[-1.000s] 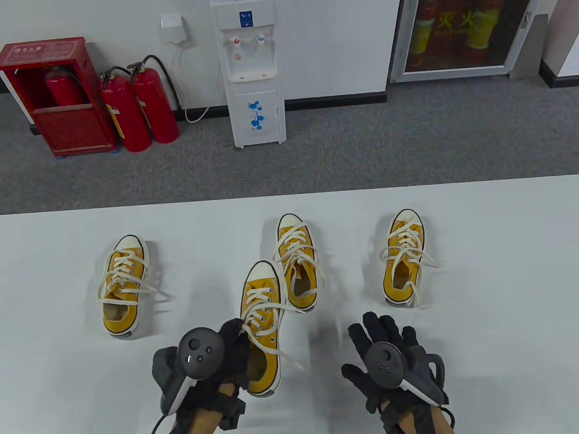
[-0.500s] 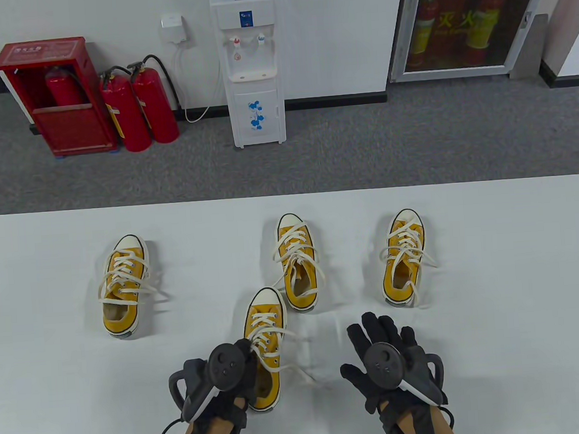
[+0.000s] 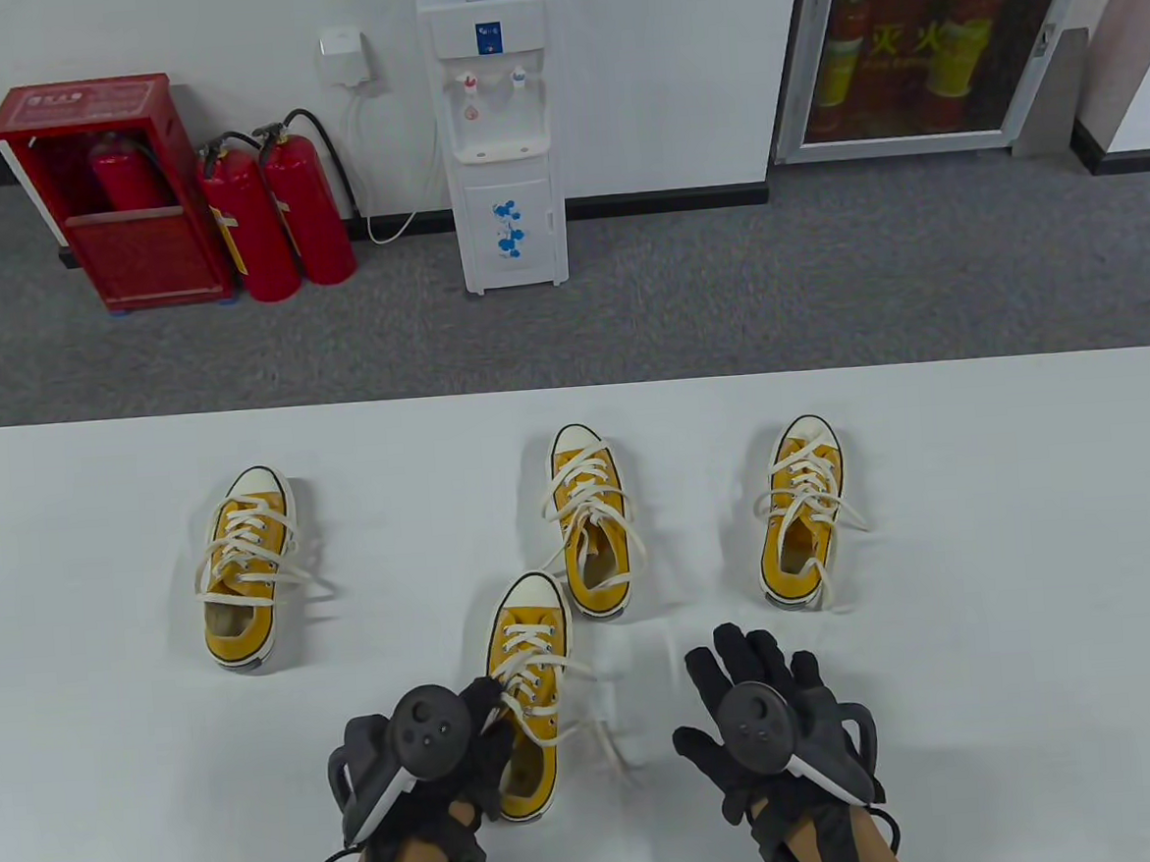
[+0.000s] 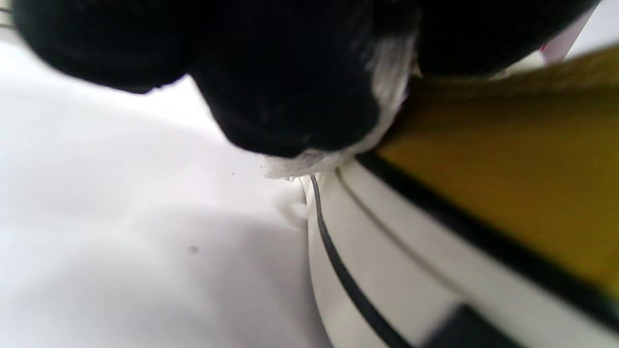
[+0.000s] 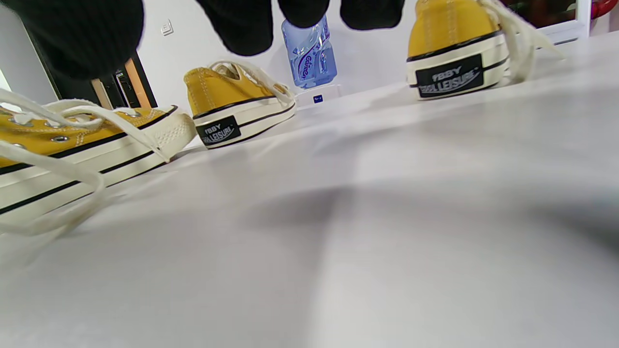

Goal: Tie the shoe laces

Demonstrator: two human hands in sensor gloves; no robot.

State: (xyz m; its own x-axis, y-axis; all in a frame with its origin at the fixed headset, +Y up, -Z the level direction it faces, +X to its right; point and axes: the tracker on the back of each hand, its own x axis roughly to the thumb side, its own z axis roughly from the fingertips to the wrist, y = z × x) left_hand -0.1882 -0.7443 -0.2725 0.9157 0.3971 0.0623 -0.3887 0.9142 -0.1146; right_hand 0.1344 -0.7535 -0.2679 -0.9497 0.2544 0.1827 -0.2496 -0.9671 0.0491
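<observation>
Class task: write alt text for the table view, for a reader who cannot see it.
Four yellow sneakers with loose cream laces sit on a white table; the left hand grips the nearest sneaker while the right hand rests spread open on the table beside it. Fire extinguishers and a water dispenser stand behind.

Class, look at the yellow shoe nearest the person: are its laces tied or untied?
Untied. The nearest shoe shows no bow; a loose lace end trails onto the table beside it.
</observation>
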